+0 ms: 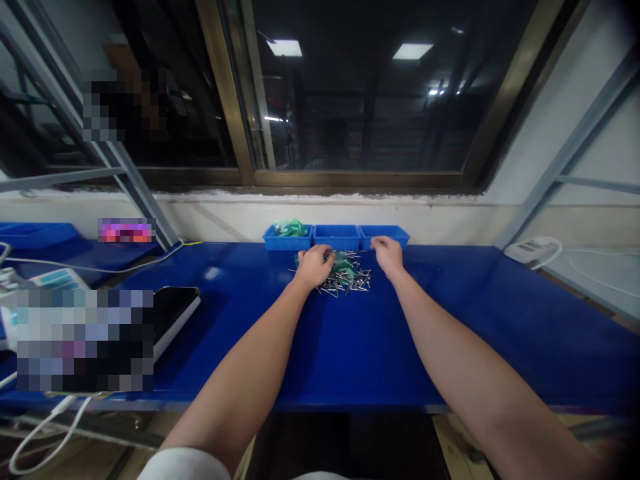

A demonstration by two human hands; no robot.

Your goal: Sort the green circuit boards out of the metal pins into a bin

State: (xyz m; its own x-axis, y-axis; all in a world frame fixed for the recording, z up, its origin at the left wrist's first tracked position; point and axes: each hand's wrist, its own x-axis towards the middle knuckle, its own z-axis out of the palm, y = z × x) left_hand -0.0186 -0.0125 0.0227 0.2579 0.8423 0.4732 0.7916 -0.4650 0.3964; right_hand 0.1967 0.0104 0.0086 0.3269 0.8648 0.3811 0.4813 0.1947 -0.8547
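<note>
Left hand [315,267] is at metal rods [356,283], right hand [389,256] beside.

Slender, silvery metal rods [357,283] lie criss-crossed in a loose heap on the glossy blue tabletop [350,353], their ends splayed in many directions, with green pieces [345,266] mixed among them, just in front of three shallow blue plastic bins [345,243] standing in a row, the leftmost holding green contents [291,229].
</note>
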